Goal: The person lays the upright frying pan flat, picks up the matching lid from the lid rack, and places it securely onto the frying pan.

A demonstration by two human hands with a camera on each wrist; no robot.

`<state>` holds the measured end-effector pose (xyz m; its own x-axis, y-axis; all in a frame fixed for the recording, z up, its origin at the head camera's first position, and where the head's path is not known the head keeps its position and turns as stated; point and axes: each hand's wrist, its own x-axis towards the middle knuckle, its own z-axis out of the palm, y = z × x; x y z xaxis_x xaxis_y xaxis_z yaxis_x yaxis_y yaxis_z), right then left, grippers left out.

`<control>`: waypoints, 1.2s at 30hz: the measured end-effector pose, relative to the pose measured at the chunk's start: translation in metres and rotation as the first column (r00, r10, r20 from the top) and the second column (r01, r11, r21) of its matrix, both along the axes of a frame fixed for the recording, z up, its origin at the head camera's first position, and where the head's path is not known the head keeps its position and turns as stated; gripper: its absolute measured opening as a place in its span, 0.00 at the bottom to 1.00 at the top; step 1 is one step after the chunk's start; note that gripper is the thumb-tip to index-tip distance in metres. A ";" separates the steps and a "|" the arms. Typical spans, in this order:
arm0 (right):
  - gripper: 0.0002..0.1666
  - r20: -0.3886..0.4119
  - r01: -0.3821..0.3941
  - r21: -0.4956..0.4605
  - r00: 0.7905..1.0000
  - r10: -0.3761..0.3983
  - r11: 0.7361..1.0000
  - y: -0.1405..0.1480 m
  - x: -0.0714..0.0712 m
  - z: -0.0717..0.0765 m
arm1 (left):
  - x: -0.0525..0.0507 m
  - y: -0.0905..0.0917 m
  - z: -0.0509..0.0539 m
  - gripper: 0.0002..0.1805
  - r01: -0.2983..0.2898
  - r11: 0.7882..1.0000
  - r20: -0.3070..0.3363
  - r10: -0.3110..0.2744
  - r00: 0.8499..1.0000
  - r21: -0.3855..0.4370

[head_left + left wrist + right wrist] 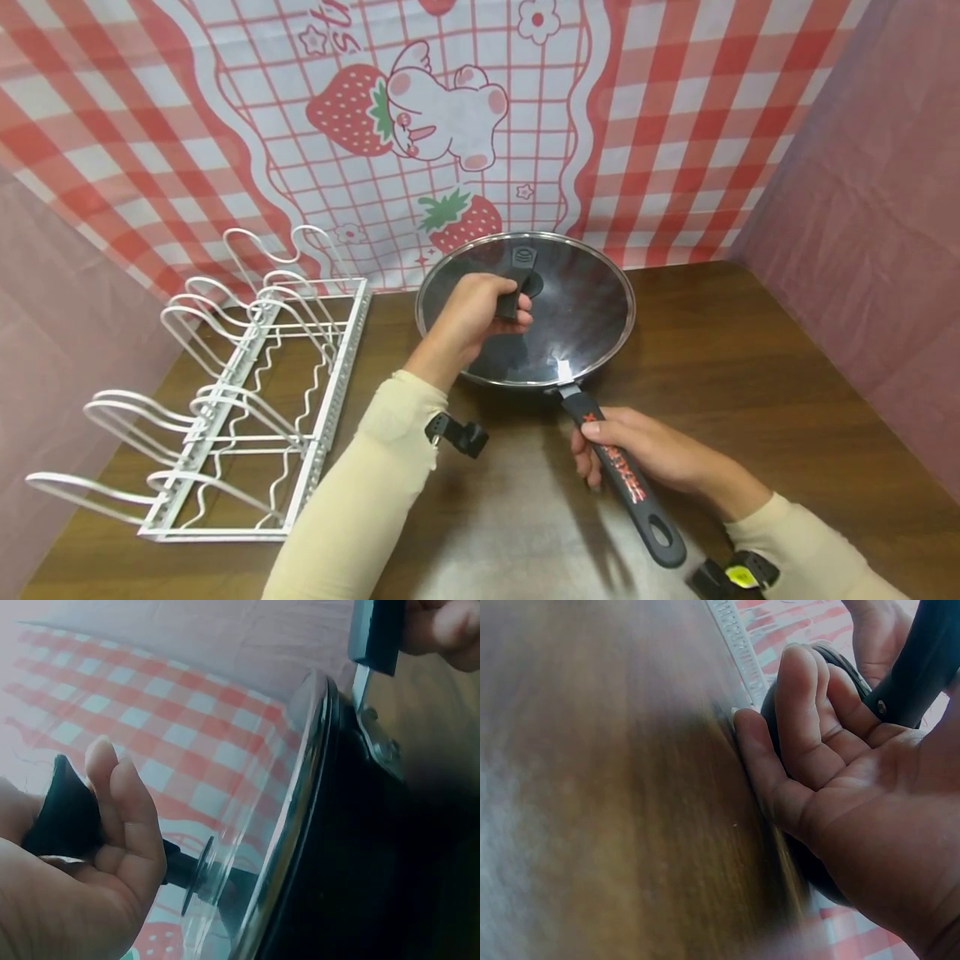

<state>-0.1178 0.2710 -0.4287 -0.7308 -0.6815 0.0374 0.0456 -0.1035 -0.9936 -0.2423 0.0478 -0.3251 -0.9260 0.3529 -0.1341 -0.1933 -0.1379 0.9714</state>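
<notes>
A dark frying pan (pixel 330 847) stands near the back of the table, covered by a round glass lid (pixel 581 321) with a metal rim. My left hand (pixel 476 312) grips the lid's black knob (pixel 523 257), fingers curled around it. In the left wrist view, the lid's rim lies along the pan's edge. My right hand (pixel 645 442) holds the pan's long dark grey handle (pixel 626 483), marked with red lettering, near its pan end. The thumb lies on top and the fingers are underneath. The pan's inside is hard to make out through the dark glass.
A white wire rack (pixel 326 408) with several upright loops stands left of the pan on the brown wooden table (pixel 720 350). Behind hangs a red-and-white checked cloth (pixel 675 125) with strawberry prints. Pink cloth (pixel 862 208) hangs at both sides.
</notes>
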 end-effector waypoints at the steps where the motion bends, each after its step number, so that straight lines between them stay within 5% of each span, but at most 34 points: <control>1: 0.21 0.001 -0.002 0.000 1.000 0.002 1.000 0.000 0.000 0.000 | 0.000 -0.001 0.000 0.20 -0.002 1.000 -0.005 0.002 1.000 -0.002; 8: 0.20 -0.037 -0.024 0.001 0.999 0.024 1.000 0.002 0.000 0.001 | -0.001 -0.006 -0.002 0.19 0.005 0.999 -0.046 -0.007 0.999 -0.046; 16: 0.22 -0.114 -0.020 0.129 0.993 0.035 0.991 -0.001 0.002 0.004 | 0.016 -0.029 -0.011 0.14 -0.076 0.971 -0.235 0.022 0.972 -0.224; 22: 0.25 -0.128 -0.044 0.166 0.990 0.065 0.985 -0.004 0.002 0.006 | 0.027 -0.045 -0.019 0.15 -0.097 0.976 -0.312 0.032 0.949 -0.194; 27: 0.25 -0.132 -0.037 0.158 0.990 0.058 0.987 -0.003 0.003 0.005 | 0.031 -0.052 -0.026 0.16 -0.087 0.981 -0.316 0.029 0.948 -0.171; 36: 0.24 -0.087 0.103 0.103 0.992 -0.094 0.989 -0.002 -0.001 0.000 | 0.032 -0.063 -0.026 0.15 -0.091 0.986 -0.333 0.040 0.942 -0.139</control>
<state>-0.1189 0.2692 -0.4290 -0.7920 -0.6098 0.0302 -0.0413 0.0041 -0.9991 -0.2107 -0.0156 -0.3510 -0.9479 0.2892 0.1339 0.1437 0.0130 0.9895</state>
